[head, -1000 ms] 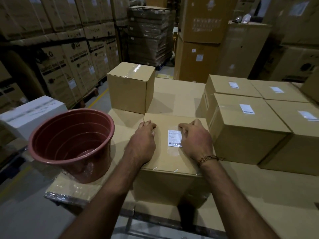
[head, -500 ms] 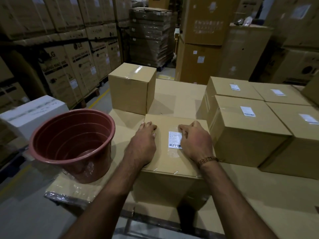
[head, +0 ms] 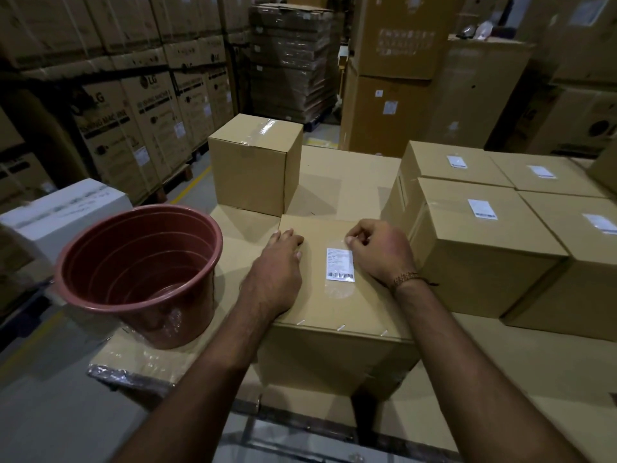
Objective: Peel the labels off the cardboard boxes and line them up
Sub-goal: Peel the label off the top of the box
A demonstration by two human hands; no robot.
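A cardboard box (head: pixel 334 312) stands right in front of me on a cardboard-covered surface. On its top a white barcode label (head: pixel 340 264) sits under clear tape. My left hand (head: pixel 278 262) rests flat on the box top, left of the label. My right hand (head: pixel 380 250) has its fingers curled, and the fingertips pick at the tape at the label's upper right corner. To the right stand several more boxes (head: pixel 480 248), each with a white label (head: pixel 481 208) on top. A box with no label (head: pixel 250 168) stands behind, to the left.
A reddish-brown plastic bucket (head: pixel 160 322) stands at the left front corner of the surface. A white box (head: pixel 66 212) lies lower down beyond it. Tall stacks of warehouse cartons (head: pixel 140 128) line the aisle on the left and behind.
My right hand's fingers have curled in and moved up to the label's top right corner. The left hand has stayed flat on the box.
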